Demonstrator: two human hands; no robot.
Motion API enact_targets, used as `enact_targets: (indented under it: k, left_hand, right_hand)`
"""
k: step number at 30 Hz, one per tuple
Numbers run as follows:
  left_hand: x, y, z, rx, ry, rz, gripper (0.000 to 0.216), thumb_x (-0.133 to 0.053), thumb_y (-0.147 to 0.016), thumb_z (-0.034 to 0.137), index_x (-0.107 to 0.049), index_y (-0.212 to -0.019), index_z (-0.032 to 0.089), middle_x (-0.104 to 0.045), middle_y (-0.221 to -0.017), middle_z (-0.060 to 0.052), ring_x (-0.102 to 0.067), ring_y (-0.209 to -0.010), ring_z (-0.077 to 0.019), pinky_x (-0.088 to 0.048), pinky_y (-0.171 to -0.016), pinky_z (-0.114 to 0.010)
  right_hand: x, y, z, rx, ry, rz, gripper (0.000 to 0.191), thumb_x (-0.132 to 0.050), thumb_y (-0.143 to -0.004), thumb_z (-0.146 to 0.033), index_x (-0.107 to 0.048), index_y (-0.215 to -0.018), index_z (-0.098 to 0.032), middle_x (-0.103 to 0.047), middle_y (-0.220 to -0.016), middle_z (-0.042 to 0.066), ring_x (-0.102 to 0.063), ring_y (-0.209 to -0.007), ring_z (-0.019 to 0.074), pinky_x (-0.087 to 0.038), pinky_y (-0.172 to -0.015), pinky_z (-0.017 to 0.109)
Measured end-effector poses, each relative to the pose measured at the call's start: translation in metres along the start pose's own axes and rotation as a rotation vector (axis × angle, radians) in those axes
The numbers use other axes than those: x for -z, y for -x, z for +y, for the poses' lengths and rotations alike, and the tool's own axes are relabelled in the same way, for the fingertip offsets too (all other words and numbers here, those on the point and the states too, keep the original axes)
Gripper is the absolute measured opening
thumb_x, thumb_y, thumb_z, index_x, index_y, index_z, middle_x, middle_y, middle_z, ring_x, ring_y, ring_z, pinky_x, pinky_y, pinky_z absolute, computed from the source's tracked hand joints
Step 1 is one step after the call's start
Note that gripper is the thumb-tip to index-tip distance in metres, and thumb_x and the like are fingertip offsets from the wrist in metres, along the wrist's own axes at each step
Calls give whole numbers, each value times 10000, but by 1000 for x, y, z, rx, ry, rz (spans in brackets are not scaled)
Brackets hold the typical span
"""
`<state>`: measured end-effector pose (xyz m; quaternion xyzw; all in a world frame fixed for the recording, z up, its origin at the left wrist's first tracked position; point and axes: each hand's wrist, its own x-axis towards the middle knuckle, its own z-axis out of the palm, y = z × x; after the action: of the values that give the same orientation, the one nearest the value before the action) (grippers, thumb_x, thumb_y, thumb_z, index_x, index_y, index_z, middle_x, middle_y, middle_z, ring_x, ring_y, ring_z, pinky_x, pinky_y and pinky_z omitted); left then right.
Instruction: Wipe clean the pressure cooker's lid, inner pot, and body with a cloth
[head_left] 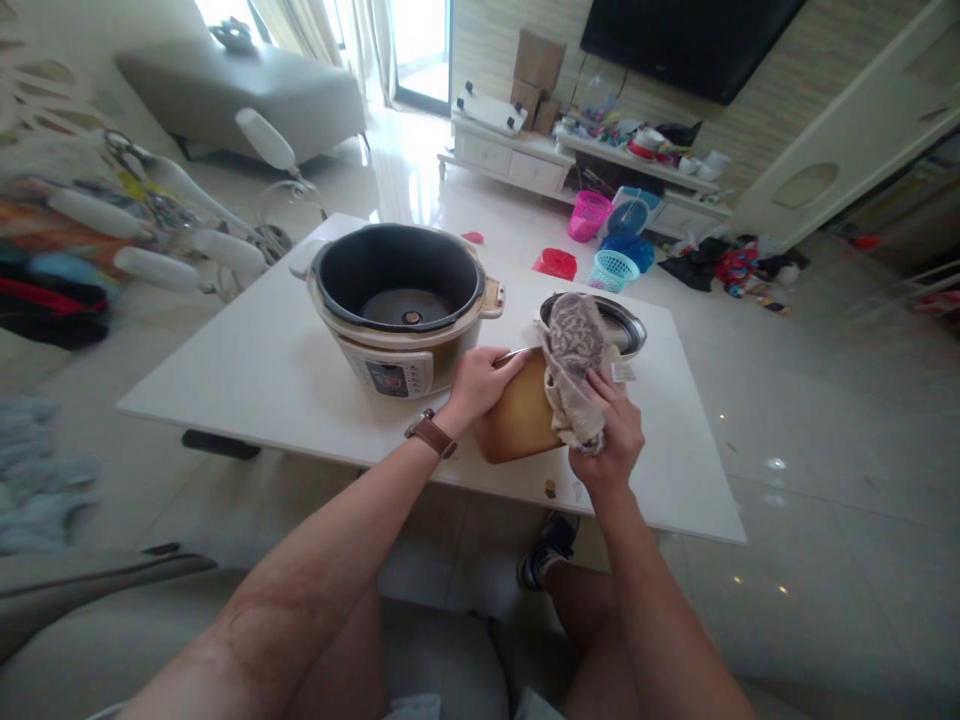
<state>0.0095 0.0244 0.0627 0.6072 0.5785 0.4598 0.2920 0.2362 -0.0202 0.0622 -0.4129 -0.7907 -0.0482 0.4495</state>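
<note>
2 hands grip: left hand (480,385) a tilted tan pot (519,418), right hand (613,430) a cloth (576,345) against it, the cooker (390,345) lying forward-left, nearer the left hand.

Brown-strapped wristwatch (431,433) and dark shoe (551,550) are showing on the person's body

The watch's broad, leather-like strap is wrapping the wrist behind the left hand (480,385), its small case looking dark and metallic; the forearms (322,560) and legs (587,615) are showing bare; light trim is marking the shoe, low in the middle of the frame; pale cloth (414,708) is peeking in at the bottom edge, its garment being too cropped to tell
</note>
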Motion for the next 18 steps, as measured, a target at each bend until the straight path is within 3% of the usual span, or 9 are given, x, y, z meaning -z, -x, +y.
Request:
enact_targets:
  k: [3, 6, 10, 14, 18]
  left_hand:
    - [0, -2, -2, -16, 7, -5, 525, -508, -925, 569, -432, -568, 193, -357, -613, 20, -324, -658, -130, -191, -638, -318]
    - [0, -2, -2, -25, 24, -1, 555, -522, -918, 594, -405, -549, 196, -323, -603, 23, -310, -635, -123, -178, -629, -322]
    - [1, 1, 2, -9, 34, 8, 623, -540, -925, 663, -349, -548, 204, -272, -589, 27, -285, -607, -115, -151, -619, -333]
    - [1, 1, 2, -10, 16, 6, 626, -539, -937, 658, -349, -548, 206, -278, -584, 23, -291, -612, -117, -159, -620, -333]
    - [1, 0, -1, -15, 10, 6, 633, -535, -942, 665, -341, -549, 208, -276, -588, 22, -293, -621, -120, -166, -621, -332]
  right_hand:
    - [3, -2, -10, 134, 54, -57, 544, -607, -894, -360, -672, -1422, -248, -713, -1461, 115, -621, -1430, 358, -467, -1157, 501]
    - [2, -2, -7, 97, 26, -31, 533, -598, -901, -355, -675, -1417, -245, -722, -1446, 113, -631, -1421, 351, -483, -1151, 497]
    - [-3, 1, 10, -125, -81, 49, 490, -633, -878, -350, -723, -1342, -221, -749, -1392, 125, -678, -1350, 347, -522, -1137, 503]
    - [-12, 1, 28, -422, -243, 177, 372, -674, -854, -321, -789, -1181, -185, -823, -1179, 124, -766, -1133, 313, -577, -1052, 459]
    - [-20, 1, 45, -640, -393, 243, 300, -693, -835, -341, -815, -1066, -194, -833, -1115, 85, -752, -1128, 280, -537, -1117, 477]
